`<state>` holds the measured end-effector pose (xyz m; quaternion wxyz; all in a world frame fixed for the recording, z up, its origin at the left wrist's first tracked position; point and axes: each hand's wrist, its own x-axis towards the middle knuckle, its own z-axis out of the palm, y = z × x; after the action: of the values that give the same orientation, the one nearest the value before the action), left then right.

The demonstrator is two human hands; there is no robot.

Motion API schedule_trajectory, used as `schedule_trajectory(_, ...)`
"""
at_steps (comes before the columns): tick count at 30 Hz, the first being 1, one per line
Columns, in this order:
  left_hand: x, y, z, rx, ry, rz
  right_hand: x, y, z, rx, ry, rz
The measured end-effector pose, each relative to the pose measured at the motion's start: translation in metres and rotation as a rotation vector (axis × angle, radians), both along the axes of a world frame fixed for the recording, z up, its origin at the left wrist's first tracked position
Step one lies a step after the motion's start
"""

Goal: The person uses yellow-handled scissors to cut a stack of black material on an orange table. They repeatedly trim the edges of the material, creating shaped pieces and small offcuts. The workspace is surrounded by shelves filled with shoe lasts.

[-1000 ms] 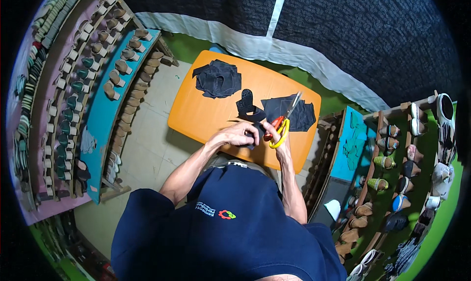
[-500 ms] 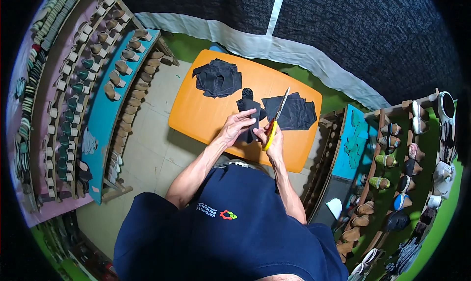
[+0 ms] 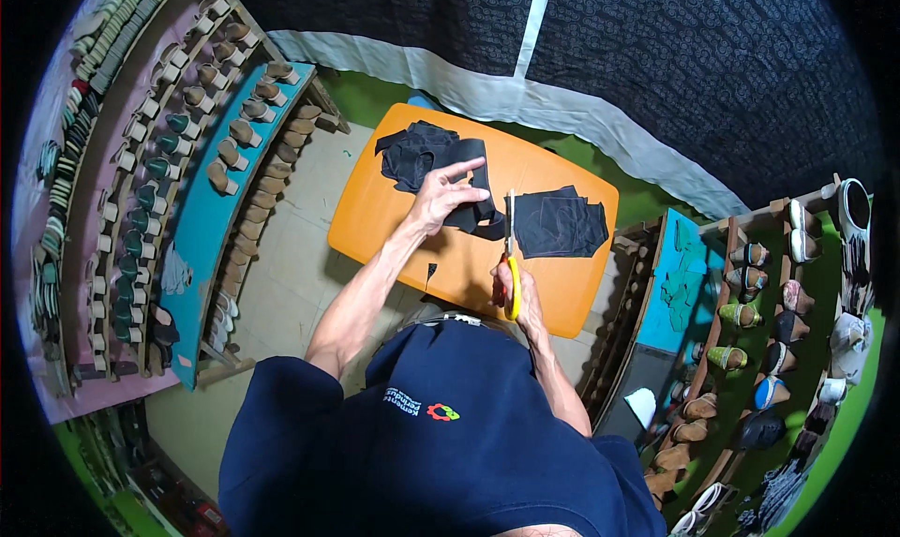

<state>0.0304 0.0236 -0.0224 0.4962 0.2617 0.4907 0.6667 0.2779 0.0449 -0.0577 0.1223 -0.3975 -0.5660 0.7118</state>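
Observation:
My left hand (image 3: 446, 198) is over the orange table (image 3: 375, 232), its fingers closed on a dark, bent strip-like piece of black fabric (image 3: 472, 151) that partly hides behind them. In my right hand (image 3: 527, 298) are scissors (image 3: 513, 275) with yellow handles, my fingers around the grips and the blades pointing away from me beside the fabric piece. A stack of black cut fabric (image 3: 561, 223) lies right of the blades. Beyond my left hand a crumpled black fabric pile (image 3: 408, 157) rests on the table. A small black scrap (image 3: 431, 271) shows below my left wrist.
On the left, slanted racks hold rows of shoes (image 3: 225, 167) beside a turquoise board (image 3: 202, 246). More shoes (image 3: 741, 314) sit on the right rack, near a turquoise surface with green scraps (image 3: 680, 279). A dark patterned curtain (image 3: 656, 78) hangs behind the table.
The black piece has been raised and turned in my left hand. The scissors have swung more upright and moved slightly left and nearer me. A small scrap has appeared below my left wrist.

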Motion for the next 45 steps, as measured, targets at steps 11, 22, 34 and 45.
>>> schedule_trajectory(11, -0.018, 0.015, 0.001, -0.047, 0.074, -0.079, 0.000, -0.001, 0.027, 0.175, -0.076, 0.129)
schedule_trajectory(22, -0.031, 0.014, 0.003, 0.020, 0.083, 0.050, -0.008, 0.003, 0.028, 0.094, -0.067, 0.008)
schedule_trajectory(34, -0.035, 0.006, 0.017, -0.081, 0.213, -0.130, -0.009, 0.003, 0.028, 0.173, -0.078, 0.195)
schedule_trajectory(45, -0.031, 0.010, 0.016, -0.073, 0.187, -0.196, -0.014, 0.004, 0.034, 0.190, -0.117, 0.136)
